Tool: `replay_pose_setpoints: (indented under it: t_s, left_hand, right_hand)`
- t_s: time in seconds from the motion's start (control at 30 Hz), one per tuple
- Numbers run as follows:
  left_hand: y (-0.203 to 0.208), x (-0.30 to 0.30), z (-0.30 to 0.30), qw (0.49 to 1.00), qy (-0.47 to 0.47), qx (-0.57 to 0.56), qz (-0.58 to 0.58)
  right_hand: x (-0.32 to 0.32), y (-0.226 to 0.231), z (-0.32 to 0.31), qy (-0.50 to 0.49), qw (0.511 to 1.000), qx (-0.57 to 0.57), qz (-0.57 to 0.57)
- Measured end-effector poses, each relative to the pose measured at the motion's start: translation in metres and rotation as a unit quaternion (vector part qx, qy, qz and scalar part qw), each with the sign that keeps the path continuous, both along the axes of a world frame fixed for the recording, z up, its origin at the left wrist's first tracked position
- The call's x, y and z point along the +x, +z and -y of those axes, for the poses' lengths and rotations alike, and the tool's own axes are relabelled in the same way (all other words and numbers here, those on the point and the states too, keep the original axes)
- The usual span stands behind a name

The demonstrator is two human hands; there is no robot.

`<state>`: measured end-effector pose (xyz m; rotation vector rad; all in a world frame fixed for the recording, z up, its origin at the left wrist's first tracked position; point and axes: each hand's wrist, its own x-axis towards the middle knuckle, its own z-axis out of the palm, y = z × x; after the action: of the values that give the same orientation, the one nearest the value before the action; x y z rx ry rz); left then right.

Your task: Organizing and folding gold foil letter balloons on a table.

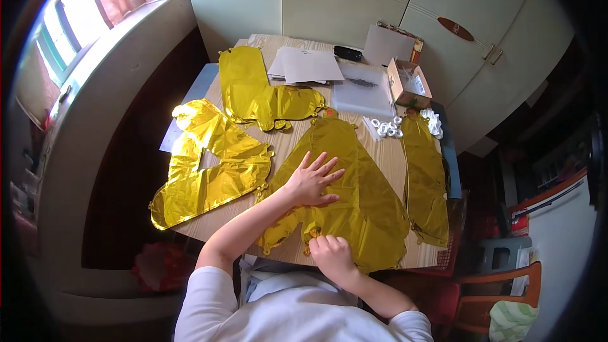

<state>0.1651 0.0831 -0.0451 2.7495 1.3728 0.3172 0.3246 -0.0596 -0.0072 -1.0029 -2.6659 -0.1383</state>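
Observation:
A large flat gold foil balloon (375,206), shaped like a letter A, lies across the near middle of the table. My left hand (312,181) rests palm down on it with the fingers spread. At the balloon's near edge, my right hand (333,258) is closed on a crumpled bit of its foil beside the gap between its legs. The fingertips of that hand are partly hidden. Left of my left forearm lies another gold foil balloon (237,174), creased and shiny. Farther back is an L-shaped gold foil balloon (244,88). A narrow gold foil balloon (427,183) lies along the table's right side.
The wooden table (212,225) carries white papers (310,65), clear plastic sheets (361,92), a black case (348,53) and a cardboard box (400,90) at the back. White ribbon rolls (387,128) sit right of centre. A wooden chair (481,297) stands at the right.

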Motion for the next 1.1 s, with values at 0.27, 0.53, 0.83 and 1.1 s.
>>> replay_pose_setpoints:
  t_s: [0.27,0.53,0.83,1.1]
  left_hand:
    - [0.001,-0.001,0.001,1.000,-0.001,0.000,0.001]
    - [0.006,0.001,0.003,1.000,0.021,-0.008,-0.015]
    - [0.007,-0.001,0.003,0.999,0.023,0.002,-0.022]
    - [0.010,-0.001,0.005,0.999,0.022,-0.004,-0.023]
  right_hand:
    - [-0.001,-0.001,0.001,0.004,1.000,-0.001,-0.005]
    - [0.012,0.008,-0.010,0.016,0.989,-0.112,-0.096]
    - [0.074,-0.050,-0.175,-0.148,0.955,-0.114,-0.231]
    - [0.077,-0.065,-0.204,-0.102,0.973,-0.063,-0.198]
